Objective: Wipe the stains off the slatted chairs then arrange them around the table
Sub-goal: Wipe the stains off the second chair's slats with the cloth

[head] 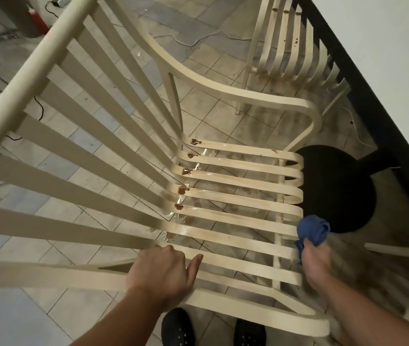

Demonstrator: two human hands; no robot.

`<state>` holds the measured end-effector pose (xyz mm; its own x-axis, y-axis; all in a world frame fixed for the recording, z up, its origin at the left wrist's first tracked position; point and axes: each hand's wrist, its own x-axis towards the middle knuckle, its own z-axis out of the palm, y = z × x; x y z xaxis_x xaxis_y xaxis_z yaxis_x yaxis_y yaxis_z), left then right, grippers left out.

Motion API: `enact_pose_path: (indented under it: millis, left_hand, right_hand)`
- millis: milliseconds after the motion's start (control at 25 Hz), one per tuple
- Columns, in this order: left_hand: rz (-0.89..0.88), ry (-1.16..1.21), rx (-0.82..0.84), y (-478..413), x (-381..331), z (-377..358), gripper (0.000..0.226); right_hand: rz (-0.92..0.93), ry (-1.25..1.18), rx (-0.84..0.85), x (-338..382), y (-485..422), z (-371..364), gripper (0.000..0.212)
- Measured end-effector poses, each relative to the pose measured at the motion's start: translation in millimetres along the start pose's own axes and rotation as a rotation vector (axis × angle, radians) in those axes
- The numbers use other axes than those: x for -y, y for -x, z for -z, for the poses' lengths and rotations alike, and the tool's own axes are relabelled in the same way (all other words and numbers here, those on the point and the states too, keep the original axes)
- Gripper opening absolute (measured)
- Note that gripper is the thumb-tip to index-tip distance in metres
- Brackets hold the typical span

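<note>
view: head camera, looking down over the back of the near slatted chair (248,93), which stands on a tiled floor (223,71).
stains (184,189): brown puddles sit in the bend where the seat slats rise into the back, with a wet sheen beside them.
left hand (161,273): grips the chair's near side rail, fingers curled over it, one finger stretched out along a slat.
right hand (315,260): blurred, fingers clamped on a bunched blue cloth (314,229) held against the front ends of the seat slats.
second slatted chair (286,46): top right, brown spots on its slats, just beside the worktop's black edge.
worktop (398,58): white, running along the right; its round black base (335,191) stands on the floor just past the near chair's front.
shoes (177,328): two dark ones below the near rail.
cables (198,38): loose on the floor at the top.
</note>
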<state>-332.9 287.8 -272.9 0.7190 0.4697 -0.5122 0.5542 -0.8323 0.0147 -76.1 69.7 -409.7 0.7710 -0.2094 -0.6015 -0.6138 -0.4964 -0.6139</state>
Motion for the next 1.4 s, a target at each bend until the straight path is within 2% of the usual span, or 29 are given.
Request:
enact_pose_path:
  millis: [120,200,320,360,480,520,640,800,960,1400]
  left_hand:
    - [-0.015,0.004,-0.005,-1,1,1,0.08]
    - [-0.02,-0.002,-0.009,0,1,2,0.078]
    - [-0.014,0.008,-0.004,-1,1,2,0.077]
    - [-0.011,0.017,0.0,0,1,2,0.078]
    - [-0.01,0.031,-0.002,0,0,-1,0.08]
    - [-0.013,0.032,-0.008,0,0,-1,0.08]
    - [-0.015,0.03,-0.009,0,0,-2,0.081]
    - [-0.01,0.023,-0.002,-1,0,0,0.078]
    - [-0.019,0.033,0.011,-1,0,1,0.075]
    - [-0.047,0.034,0.037,-1,-1,8,0.074]
  right_hand:
    - [0.009,-0.036,-0.063,1,-6,-5,0.028]
    - [0.083,-0.071,-0.194,8,-6,-3,0.039]
    - [0.328,0.18,-0.396,9,-6,7,0.049]
    - [0.416,0.294,-0.345,3,-5,10,0.052]
    - [0.638,0.582,0.164,-23,-5,7,0.059]
    - [0.724,0.718,0.257,-30,-6,5,0.064]
    - [0.885,1.033,0.289,-33,-18,3,0.085]
    - [0.847,1.137,0.305,-37,-24,1,0.082]
    - [1.019,1.373,0.34,-33,-12,-21,0.08]
    - [1.381,1.41,0.526,-26,11,-81,0.073]
